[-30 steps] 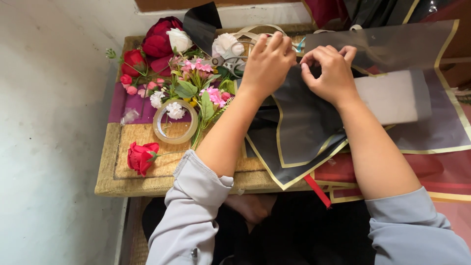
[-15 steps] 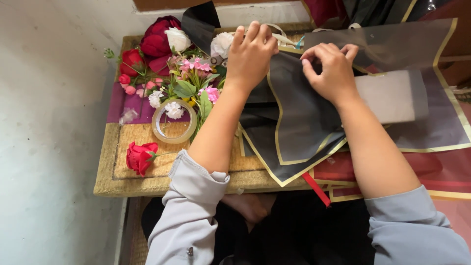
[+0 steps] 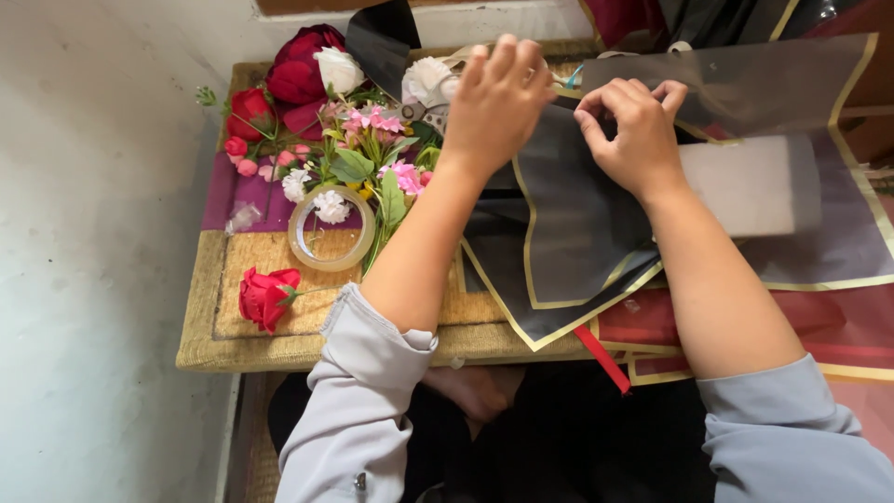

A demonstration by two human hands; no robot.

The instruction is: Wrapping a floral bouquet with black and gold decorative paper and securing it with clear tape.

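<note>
My left hand hovers over the far edge of a dark translucent wrapping sheet with a gold border, fingers spread and curled; what it touches is hidden behind it. My right hand pinches the same sheet's upper edge between thumb and fingers. The sheet is folded over a white block on the low woven table. A bunch of pink and white flowers lies just left of my left forearm.
A clear tape roll lies by the flowers. A single red rose rests near the table's front left. Dark red and white roses sit at the back left. Red sheets and a red ribbon lie under the dark one.
My left hand has lifted off the sheet's edge and moved up and slightly left, with its fingers spreading. My right hand has stayed pinched on the sheet.
</note>
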